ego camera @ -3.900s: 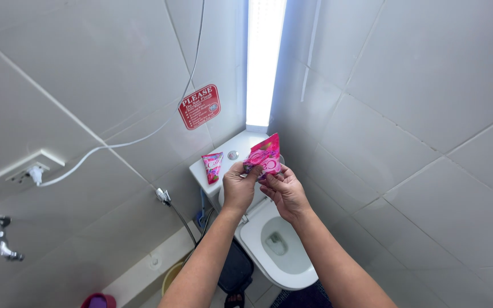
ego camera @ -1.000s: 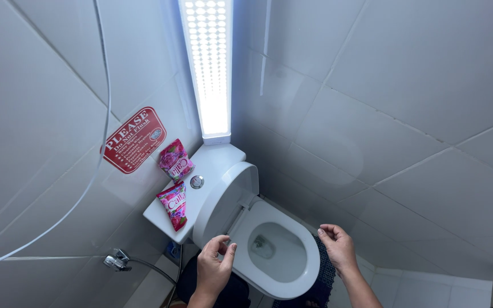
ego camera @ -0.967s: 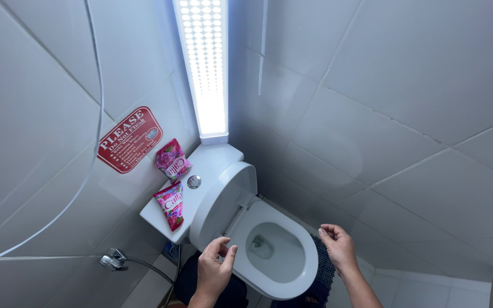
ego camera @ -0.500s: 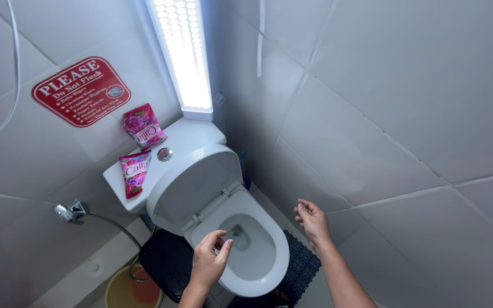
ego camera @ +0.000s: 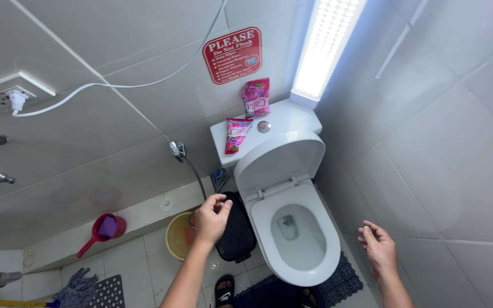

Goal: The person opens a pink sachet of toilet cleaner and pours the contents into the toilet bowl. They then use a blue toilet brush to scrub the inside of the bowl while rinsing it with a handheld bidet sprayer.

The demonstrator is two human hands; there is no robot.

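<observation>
While held empty, fingers loosely spread: left hand [ego camera: 211, 218] lower centre above black plastic bin [ego camera: 236, 234], right hand [ego camera: 379, 250] lower right beside white ceramic toilet [ego camera: 295, 239]; pink sachets [ego camera: 247, 117] now released onto cistern, upper centre.

You see: white toilet [ego camera: 292, 228]; two pink flowered packets [ego camera: 255, 98] [ego camera: 236, 134]; red sign [ego camera: 232, 55]; black bin [ego camera: 236, 231]; yellow bucket [ego camera: 177, 238]; red dipper [ego camera: 102, 230].

A red rounded sign [ego camera: 232, 55] with white letters hangs on the wall, upper middle of the frame. Two pink packets stand below it on the toilet tank: one [ego camera: 256, 97] leans against the wall, the other [ego camera: 237, 134] lies at the tank's left edge.
</observation>
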